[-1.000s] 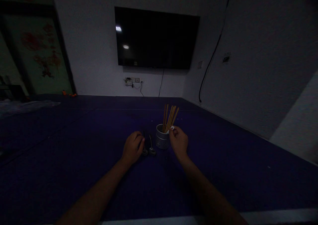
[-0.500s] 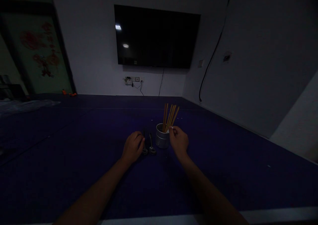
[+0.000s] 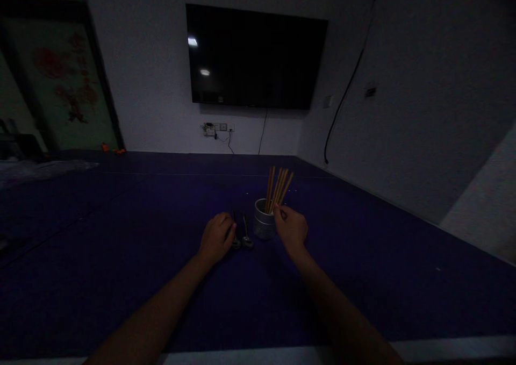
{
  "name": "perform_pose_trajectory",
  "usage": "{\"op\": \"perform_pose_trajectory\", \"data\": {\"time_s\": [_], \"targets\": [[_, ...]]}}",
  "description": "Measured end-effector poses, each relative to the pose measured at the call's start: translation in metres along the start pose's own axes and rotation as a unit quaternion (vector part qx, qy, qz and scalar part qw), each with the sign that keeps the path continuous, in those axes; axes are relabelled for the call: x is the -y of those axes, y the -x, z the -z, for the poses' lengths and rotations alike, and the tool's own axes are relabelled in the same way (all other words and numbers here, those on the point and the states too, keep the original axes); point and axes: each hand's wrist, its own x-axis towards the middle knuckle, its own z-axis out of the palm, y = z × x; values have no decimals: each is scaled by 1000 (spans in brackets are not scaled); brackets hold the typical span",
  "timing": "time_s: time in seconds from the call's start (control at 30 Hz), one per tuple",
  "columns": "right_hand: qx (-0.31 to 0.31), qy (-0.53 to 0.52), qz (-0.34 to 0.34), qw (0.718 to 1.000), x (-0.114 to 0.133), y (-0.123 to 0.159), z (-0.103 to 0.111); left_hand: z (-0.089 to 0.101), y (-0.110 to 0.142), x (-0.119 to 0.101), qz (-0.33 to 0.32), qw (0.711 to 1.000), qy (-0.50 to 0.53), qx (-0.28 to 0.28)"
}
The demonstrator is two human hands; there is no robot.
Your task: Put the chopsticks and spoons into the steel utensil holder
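Observation:
A grey metal cup stands upright on the dark blue tabletop, with several wooden chopsticks leaning to the right in it. At its right rim, my right hand has thumb and finger pinched together on the edge. Two dark metal spoons lie left of the cup, bowls toward me. The right spoon is free of both hands. My left hand is curled at the left spoon, thumb and fingers against its handle and partly covering it. Dim light blurs the fingertips.
Clear plastic film and small orange items are at the table's far left. A large television hangs on the wall beyond. Sockets with cables sit below it, and a black cable runs down the right wall.
Both hands, the cup and the spoons keep their places relative to each other. The whole view has shifted very slightly.

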Motion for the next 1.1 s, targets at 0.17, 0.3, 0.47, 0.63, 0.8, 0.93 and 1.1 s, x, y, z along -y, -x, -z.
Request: {"op": "perform_pose_trajectory", "data": {"time_s": [0.17, 0.3, 0.47, 0.63, 0.8, 0.93, 1.1], "targets": [[23, 10, 1, 1000, 1, -1, 2, -1, 0, 1, 17, 999, -14, 26], [28, 7, -11, 1000, 2, -1, 2, -2, 0, 2, 35, 998, -22, 51], [33, 3, -18, 999, 2, -1, 1, -2, 1, 2, 52, 994, -19, 94], [30, -2, -7, 1000, 3, 0, 0, -4, 2, 3, 55, 993, -12, 108], [28, 4, -8, 1000, 4, 1, 0, -5, 3, 6, 49, 991, -5, 121], [20, -2, -15, 1000, 5, 2, 0, -5, 3, 6, 46, 990, -6, 136], [-21, -37, -18, 999, 6, 3, 2, -7, 3, 7, 51, 988, -13, 145]]}}
